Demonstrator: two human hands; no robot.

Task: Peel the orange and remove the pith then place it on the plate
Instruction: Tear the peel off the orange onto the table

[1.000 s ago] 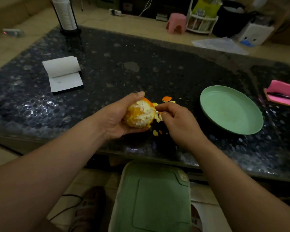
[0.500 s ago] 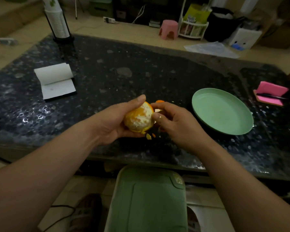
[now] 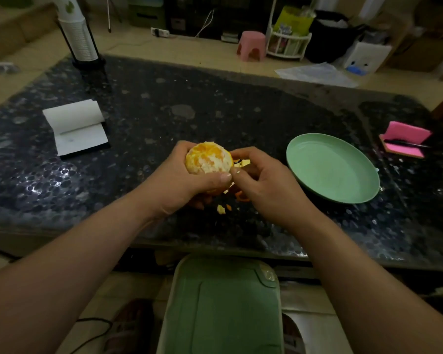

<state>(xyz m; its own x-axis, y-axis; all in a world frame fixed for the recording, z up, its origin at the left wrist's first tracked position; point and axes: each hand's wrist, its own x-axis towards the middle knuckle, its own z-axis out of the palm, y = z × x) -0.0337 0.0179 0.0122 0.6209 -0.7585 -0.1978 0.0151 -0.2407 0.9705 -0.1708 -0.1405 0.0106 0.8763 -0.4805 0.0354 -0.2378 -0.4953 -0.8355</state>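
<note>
Now, at the far left of the table (image 3: pixel 215 103) lies an open notepad (image 3: pixel 77 129), well apart from the work. Near the middle, the left hand (image 3: pixel 179 180) grips the orange (image 3: pixel 208 158) from below and the left, with its fingers curled round the far side and its thumb pressed on the near side, so the fruit is held above the table near its near edge. The side facing up is mostly bare: orange flesh shows through patches of white pith, and a rim of rind seems to remain along the right edge. Just right of it, the right hand (image 3: pixel 264 185) has its fingers curled, with thumb and forefinger pinching a bit of peel (image 3: pixel 244 163) at that right edge. Whether this bit is attached to the fruit cannot be told. Small scraps (image 3: pixel 221 209) lie on the table below the hands. Further right, the green plate (image 3: pixel 333 167) sits with nothing on it, and a pink pad (image 3: pixel 404 139) lies at the far right. By my judgement the step in hand is late peeling, passing over into pith removal. The next move likely calls for a light pull away from the fruit while the left hand turns it to expose the remaining rind, and a soft pinch so the segments do not tear.
</note>
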